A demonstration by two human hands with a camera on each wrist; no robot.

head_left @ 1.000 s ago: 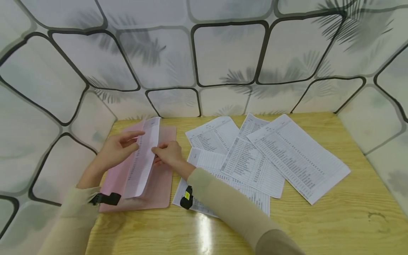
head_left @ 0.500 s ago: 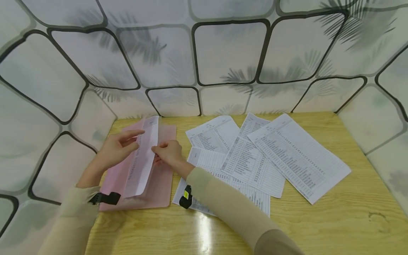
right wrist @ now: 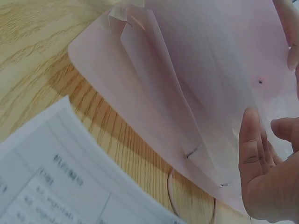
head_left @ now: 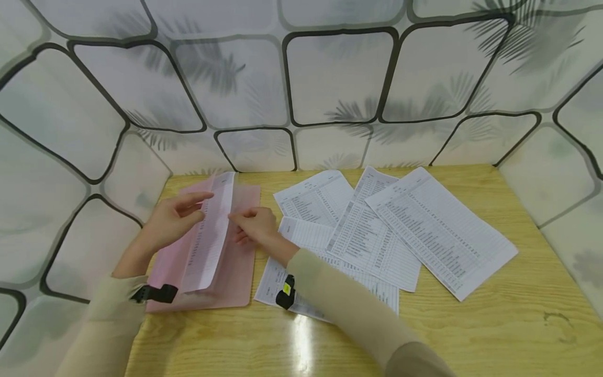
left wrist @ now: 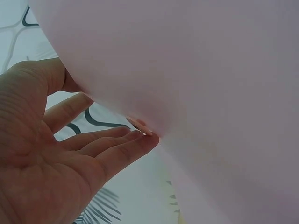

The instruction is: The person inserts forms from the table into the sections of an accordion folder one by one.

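A pink folder (head_left: 242, 251) lies open at the left of the table, with metal fasteners (right wrist: 191, 151) visible in the right wrist view. A printed sheet (head_left: 207, 251) stands curved over it, beside translucent layers. My left hand (head_left: 171, 222) holds the folder's raised pink cover (left wrist: 196, 84) by its edge; part of the thumb is hidden behind that cover. Close to the sheet's right edge is my right hand (head_left: 256, 225), with its index fingertip and thumb (right wrist: 285, 128) apart in the right wrist view and no paper seen between them.
Several printed sheets (head_left: 438, 235) overlap on the wooden table (head_left: 509, 324) to the right of the folder. My right forearm passes over the lower sheet (head_left: 301, 235). A patterned wall covering (head_left: 339, 78) surrounds the table's back and sides.
My right hand has let go of the standing sheet's edge and shifted slightly right. The left hand and the folder look unchanged.
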